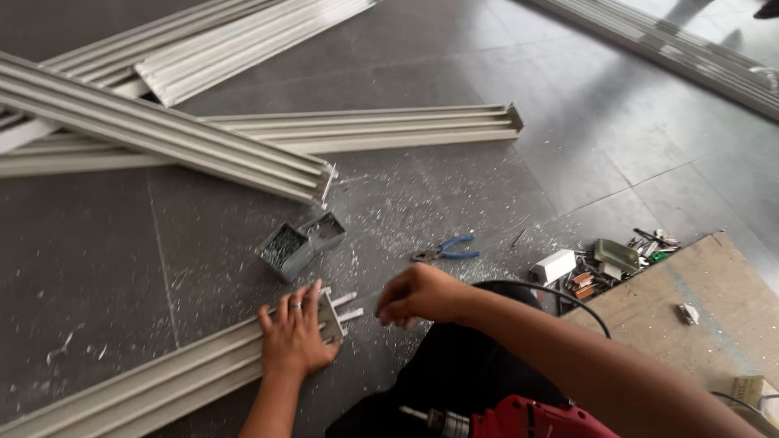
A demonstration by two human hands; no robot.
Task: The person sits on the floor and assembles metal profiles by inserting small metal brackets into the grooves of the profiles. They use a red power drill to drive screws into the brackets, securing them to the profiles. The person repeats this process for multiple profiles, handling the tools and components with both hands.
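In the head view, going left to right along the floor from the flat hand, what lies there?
Left hand pressing the grey aluminium channel → right hand → blue-handled pliers → small white box → brown plywood board.

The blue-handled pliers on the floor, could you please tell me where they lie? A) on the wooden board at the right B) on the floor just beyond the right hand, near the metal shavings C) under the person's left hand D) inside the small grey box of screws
B: the blue-handled pliers lie on the dark floor just beyond the right hand, among metal shavings, apart from the grey box of screws and the wooden board.
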